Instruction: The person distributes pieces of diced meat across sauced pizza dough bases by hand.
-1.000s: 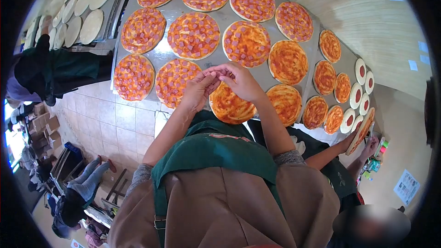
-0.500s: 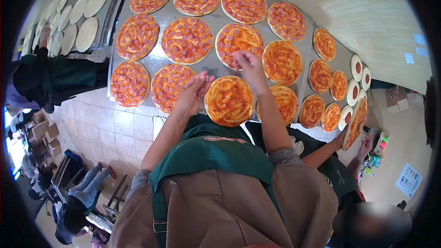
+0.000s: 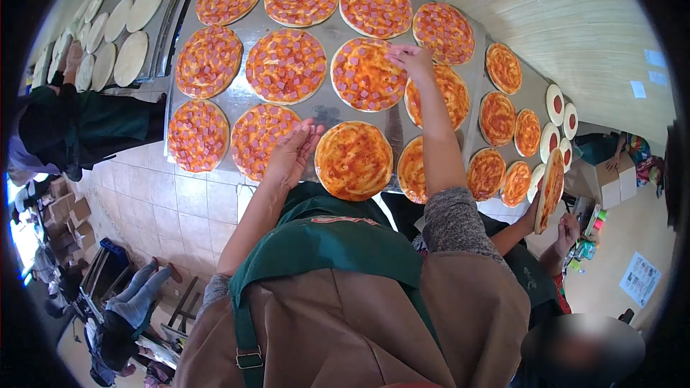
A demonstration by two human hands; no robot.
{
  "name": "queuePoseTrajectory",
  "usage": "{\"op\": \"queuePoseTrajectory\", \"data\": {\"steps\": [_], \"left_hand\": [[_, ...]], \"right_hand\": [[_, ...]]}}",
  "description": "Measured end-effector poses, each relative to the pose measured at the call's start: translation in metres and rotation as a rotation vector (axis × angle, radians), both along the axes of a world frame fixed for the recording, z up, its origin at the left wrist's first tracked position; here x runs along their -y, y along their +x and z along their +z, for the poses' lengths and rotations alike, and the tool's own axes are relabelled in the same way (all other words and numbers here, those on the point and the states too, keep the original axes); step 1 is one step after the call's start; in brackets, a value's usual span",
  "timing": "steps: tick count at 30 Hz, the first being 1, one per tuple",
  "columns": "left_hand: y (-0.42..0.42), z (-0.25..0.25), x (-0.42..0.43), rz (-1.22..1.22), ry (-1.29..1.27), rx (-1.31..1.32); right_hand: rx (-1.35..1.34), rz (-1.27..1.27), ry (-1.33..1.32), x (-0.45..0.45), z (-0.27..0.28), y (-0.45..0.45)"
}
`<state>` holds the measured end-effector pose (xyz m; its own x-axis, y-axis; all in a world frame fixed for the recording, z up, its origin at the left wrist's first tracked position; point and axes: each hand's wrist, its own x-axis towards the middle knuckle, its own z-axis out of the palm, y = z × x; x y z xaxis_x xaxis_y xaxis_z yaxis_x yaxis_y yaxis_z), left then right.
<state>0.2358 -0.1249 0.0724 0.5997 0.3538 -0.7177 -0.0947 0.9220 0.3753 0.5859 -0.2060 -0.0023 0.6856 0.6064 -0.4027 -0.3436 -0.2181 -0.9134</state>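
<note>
My right hand is over the right edge of a pizza partly covered with pink cubes, its fingertips pressed together; what they hold is too small to name. Palm up and cupped, my left hand is beside a cube-topped pizza, with small pink bits seeming to lie in it. A pizza with only sauce sits at the table's near edge, between my arms. Another sauce-only pizza lies partly under my right forearm.
More cube-topped pizzas fill the metal table. Farther right are sauced bases and pale bases with red centres. A co-worker at the right holds a tilted pizza. Another person stands at the left by a tray of plain bases.
My hands have parted. My right hand has moved up and right to the partly topped pizza, while my left has shifted slightly left and turned palm up.
</note>
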Motion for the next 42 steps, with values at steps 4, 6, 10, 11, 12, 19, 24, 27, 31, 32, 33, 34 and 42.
{"op": "queuePoseTrajectory", "data": {"steps": [4,6,10,11,12,19,24,27,31,32,33,34,42], "left_hand": [[-0.002,-0.003,-0.002,-0.006,0.001,-0.002],[-0.001,-0.001,-0.003,-0.016,0.012,0.001],[-0.001,-0.002,-0.003,-0.019,0.018,0.002],[-0.001,-0.003,-0.003,-0.016,0.015,0.000],[-0.001,-0.003,-0.003,-0.013,0.014,0.006],[-0.004,-0.001,-0.004,-0.016,0.027,-0.004],[-0.006,-0.002,-0.005,0.013,0.003,-0.026],[-0.002,0.001,-0.005,-0.013,0.011,-0.019],[0.004,0.007,-0.002,-0.031,0.016,0.015],[0.006,0.009,-0.001,-0.035,0.025,0.014],[0.007,0.010,0.000,-0.032,0.020,0.010],[0.008,0.011,0.001,-0.030,0.015,0.005],[0.001,0.004,0.002,-0.017,0.005,0.030]], "right_hand": [[0.069,0.074,-0.082,-0.009,-0.006,0.002],[0.141,0.115,-0.175,-0.018,-0.002,-0.003],[0.564,0.321,-0.456,-0.034,0.004,-0.003],[0.602,0.333,-0.481,-0.039,-0.005,0.000],[0.640,0.346,-0.506,-0.042,-0.007,0.001],[0.912,0.226,-0.578,-0.043,-0.001,-0.009],[0.421,0.222,-0.188,-0.016,-0.012,0.018],[0.263,0.127,-0.219,-0.008,-0.005,0.020],[0.299,0.165,-0.362,-0.006,0.017,0.006],[0.289,0.201,-0.410,-0.008,0.026,0.003],[0.278,0.237,-0.458,-0.009,0.030,0.002],[0.206,0.188,-0.374,-0.008,0.022,0.005],[0.102,0.116,-0.155,-0.006,-0.004,0.013]]}}
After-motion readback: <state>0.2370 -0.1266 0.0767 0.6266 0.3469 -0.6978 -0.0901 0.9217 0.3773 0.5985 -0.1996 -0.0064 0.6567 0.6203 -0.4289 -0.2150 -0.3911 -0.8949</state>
